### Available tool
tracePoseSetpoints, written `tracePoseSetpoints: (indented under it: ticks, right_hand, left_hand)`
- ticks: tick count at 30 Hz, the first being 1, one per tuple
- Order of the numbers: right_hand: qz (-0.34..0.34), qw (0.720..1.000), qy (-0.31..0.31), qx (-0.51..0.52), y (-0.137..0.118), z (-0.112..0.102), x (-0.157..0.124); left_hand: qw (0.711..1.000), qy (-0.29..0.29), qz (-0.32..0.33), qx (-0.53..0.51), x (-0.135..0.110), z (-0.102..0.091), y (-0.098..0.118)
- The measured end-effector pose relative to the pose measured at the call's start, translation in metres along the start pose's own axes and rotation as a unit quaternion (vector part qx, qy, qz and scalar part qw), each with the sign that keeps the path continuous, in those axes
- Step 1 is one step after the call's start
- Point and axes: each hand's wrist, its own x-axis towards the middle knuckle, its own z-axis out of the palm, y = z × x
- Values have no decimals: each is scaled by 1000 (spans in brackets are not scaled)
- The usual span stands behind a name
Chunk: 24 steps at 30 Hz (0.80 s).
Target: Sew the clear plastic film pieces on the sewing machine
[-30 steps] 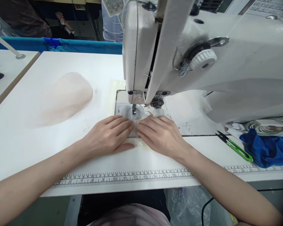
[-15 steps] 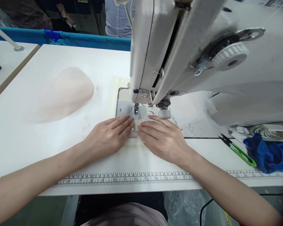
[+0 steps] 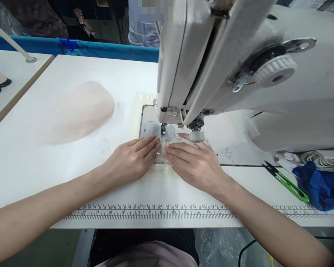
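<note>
My left hand [image 3: 135,157] lies flat on the sewing machine bed, fingers stretched forward, its tips left of the presser foot [image 3: 163,129]. On the other side, my right hand [image 3: 195,161] rests with fingers out straight and a forefinger raised apart near the round white knob [image 3: 196,136]. A narrow, clear, shiny strip [image 3: 164,152] runs from under the foot toward me through the small gap between both hands. The fingertips seem to touch its edges; whether they pinch it is hidden. The metal needle plate [image 3: 148,128] shows beyond my left fingers.
The sewing machine head [image 3: 189,63] overhangs my hands. A sheer pale fabric piece [image 3: 86,111] lies at left. Green thread snips [image 3: 289,183] and blue cloth [image 3: 317,185] lie at right. A printed ruler [image 3: 161,213] follows the front edge. Another person's striped clothing [image 3: 143,33] shows behind.
The whole view has shifted slightly, so things appear a little farther right. Both hands keep nearly the same pose beside the presser foot. More of the beige, black-edged items shows at far left.
</note>
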Motion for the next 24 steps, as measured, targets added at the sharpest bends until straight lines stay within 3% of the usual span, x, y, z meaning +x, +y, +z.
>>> tracePoseSetpoints:
  ticks: [24]
  right_hand:
    - [21, 999, 1, -43, 0, 10, 0]
  left_hand:
    - [1000, -7, -18, 5, -2, 1, -4]
